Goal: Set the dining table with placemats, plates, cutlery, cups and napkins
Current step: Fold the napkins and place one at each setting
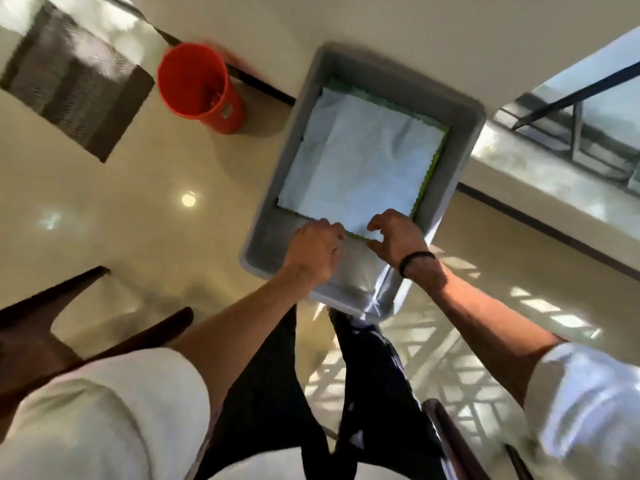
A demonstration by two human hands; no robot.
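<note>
A grey plastic bin [460, 140] stands on the glossy floor in front of me. Inside it lies a stack of flat cloths: a pale white napkin [360, 157] on top, with a green zigzag-edged cloth [429, 181] showing under it along the right and near edges. My left hand [311, 251] reaches into the bin and pinches the near green edge. My right hand [398, 237], with a black band on its wrist, has its fingers curled at the same near edge, thumb and fingers around the cloth's border.
An orange bucket [201, 88] stands on the floor to the left of the bin. A dark woven placemat [72, 81] lies on a surface at the upper left. Dark wooden chair parts [41, 327] are at the lower left. A window and dark wall trim are on the right.
</note>
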